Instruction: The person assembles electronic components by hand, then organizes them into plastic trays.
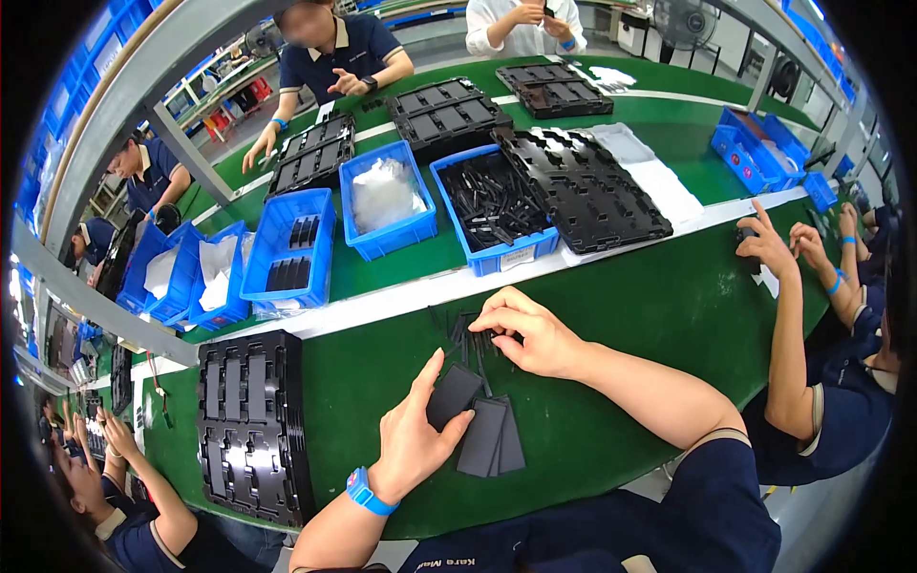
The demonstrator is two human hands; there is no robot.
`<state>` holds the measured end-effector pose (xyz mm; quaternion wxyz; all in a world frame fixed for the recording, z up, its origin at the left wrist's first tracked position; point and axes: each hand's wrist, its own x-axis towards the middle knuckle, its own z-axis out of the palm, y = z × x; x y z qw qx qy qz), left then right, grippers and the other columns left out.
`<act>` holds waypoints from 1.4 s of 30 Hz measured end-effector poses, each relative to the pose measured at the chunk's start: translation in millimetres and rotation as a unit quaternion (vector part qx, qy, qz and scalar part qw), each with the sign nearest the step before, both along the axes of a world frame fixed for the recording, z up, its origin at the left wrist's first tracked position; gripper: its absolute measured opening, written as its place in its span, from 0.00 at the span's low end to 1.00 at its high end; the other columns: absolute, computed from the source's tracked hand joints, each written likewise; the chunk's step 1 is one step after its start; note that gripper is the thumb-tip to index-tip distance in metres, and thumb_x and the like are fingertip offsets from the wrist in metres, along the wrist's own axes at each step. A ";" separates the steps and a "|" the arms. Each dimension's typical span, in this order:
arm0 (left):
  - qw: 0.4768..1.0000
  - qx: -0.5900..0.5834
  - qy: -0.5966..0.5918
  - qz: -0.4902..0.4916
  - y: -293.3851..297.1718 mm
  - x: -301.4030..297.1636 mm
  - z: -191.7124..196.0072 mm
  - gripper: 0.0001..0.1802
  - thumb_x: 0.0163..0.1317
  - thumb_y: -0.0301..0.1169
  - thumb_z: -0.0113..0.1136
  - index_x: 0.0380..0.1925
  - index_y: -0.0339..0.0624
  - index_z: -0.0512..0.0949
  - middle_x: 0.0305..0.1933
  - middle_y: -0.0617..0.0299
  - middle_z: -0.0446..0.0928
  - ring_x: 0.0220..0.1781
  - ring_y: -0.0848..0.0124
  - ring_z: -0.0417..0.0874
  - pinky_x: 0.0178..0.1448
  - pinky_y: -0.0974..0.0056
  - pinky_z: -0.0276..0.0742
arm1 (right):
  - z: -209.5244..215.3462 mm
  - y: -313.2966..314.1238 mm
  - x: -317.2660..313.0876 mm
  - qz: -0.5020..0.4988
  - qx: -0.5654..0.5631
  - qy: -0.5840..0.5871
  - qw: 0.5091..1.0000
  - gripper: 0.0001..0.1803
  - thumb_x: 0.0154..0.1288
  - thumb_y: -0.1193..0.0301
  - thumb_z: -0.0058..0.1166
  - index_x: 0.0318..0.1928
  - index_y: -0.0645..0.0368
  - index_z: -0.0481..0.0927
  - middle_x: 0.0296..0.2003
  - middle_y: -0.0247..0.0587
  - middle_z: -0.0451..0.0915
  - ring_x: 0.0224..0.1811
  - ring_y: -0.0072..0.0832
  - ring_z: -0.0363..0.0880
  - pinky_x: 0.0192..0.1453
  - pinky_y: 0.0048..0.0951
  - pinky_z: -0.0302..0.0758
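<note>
My left hand (409, 435) grips a dark rectangular plate (454, 395) between thumb and fingers, just above the green table. Several similar dark plates (494, 437) lie overlapping beside its thumb. Beyond them is a loose heap of thin black strips (463, 336). My right hand (530, 336) bends over this heap, its fingertips pinched at a thin black strip; the fingers partly hide what they hold. One strip lies lengthwise between the heap and the plates.
A stack of black trays (250, 420) stands at left. Across the table are a blue bin of black strips (497, 258), a blue bin of clear bags (390, 241), a blue bin with black parts (320, 272), and a large black tray (597, 191). Co-workers sit around the table.
</note>
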<state>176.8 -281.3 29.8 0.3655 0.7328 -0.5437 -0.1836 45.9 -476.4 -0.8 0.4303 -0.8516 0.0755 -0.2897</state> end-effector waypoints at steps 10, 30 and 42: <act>0.999 -0.031 -0.023 -0.010 0.4 1.8 -2.9 0.49 0.47 0.25 0.72 0.69 0.44 0.56 0.30 0.57 0.77 0.30 0.67 0.80 0.37 0.64 0.77 | 1.1 -0.3 3.4 -0.002 0.074 0.001 0.997 0.13 0.54 0.84 0.61 0.41 0.61 0.82 0.33 0.36 0.77 0.32 0.23 0.76 0.35 0.24 0.74; 0.992 -0.087 -0.089 -0.008 -0.1 0.7 -5.6 0.49 0.45 0.25 0.73 0.68 0.40 0.57 0.30 0.53 0.79 0.30 0.59 0.84 0.34 0.61 0.79 | 20.0 26.3 -3.1 0.009 0.253 0.054 0.966 0.09 0.61 0.79 0.60 0.42 0.60 0.79 0.27 0.30 0.76 0.29 0.11 0.75 0.32 0.15 0.72; 0.992 -0.088 -0.089 -0.009 -0.3 0.9 -4.9 0.48 0.45 0.25 0.73 0.67 0.40 0.58 0.32 0.52 0.80 0.31 0.59 0.85 0.36 0.61 0.80 | 4.7 12.1 1.1 0.039 0.307 0.046 0.950 0.05 0.68 0.75 0.53 0.42 0.61 0.79 0.33 0.32 0.79 0.30 0.15 0.76 0.33 0.18 0.74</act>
